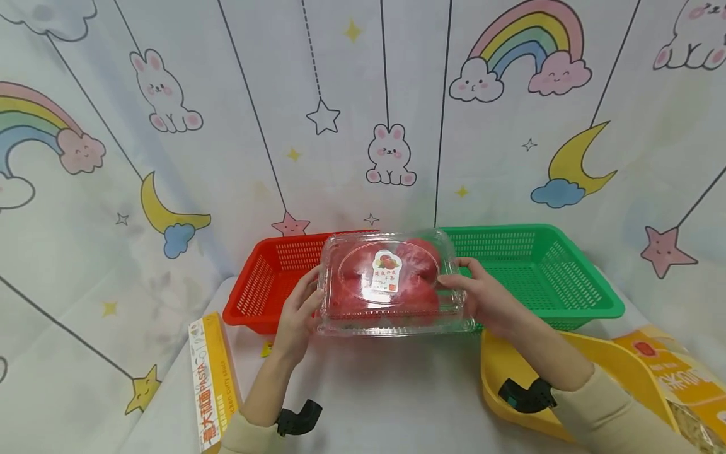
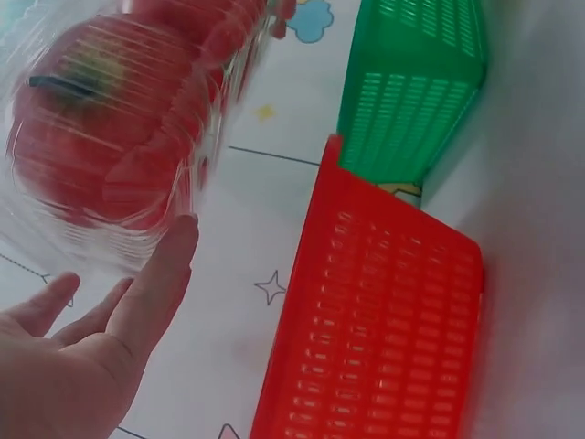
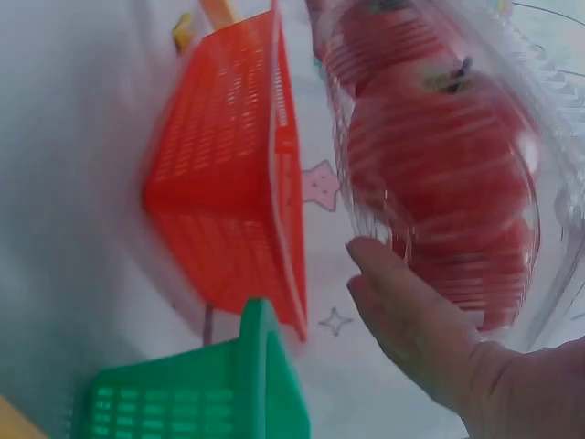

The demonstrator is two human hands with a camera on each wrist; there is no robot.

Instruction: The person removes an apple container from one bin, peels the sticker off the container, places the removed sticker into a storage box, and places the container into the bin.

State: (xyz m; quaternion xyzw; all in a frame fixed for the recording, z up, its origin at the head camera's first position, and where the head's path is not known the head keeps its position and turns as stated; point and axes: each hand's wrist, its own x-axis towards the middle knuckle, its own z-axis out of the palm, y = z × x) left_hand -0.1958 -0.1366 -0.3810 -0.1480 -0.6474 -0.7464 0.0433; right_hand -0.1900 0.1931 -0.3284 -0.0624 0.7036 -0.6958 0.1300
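Note:
A clear plastic box of red apples (image 1: 391, 280), with a white label on its lid, is held up in front of the two baskets. At its left end, my left hand (image 1: 297, 315) grips the side; in the left wrist view the fingers (image 2: 151, 297) press against the plastic. My right hand (image 1: 482, 293) holds the right end, with the thumb over the lid's edge. Several apples (image 3: 448, 155) show through the plastic in the right wrist view. The box covers part of the red basket (image 1: 255, 284) and part of the green basket (image 1: 567, 309).
On the left lies a yellow and white pasta box (image 1: 212, 384). A yellow bin (image 1: 499, 403) stands under my right forearm, with an orange and yellow food bag (image 1: 689, 378) beside it. A small yellow item (image 1: 267, 349) lies near the red basket. A patterned cloth (image 1: 340, 75) hangs behind.

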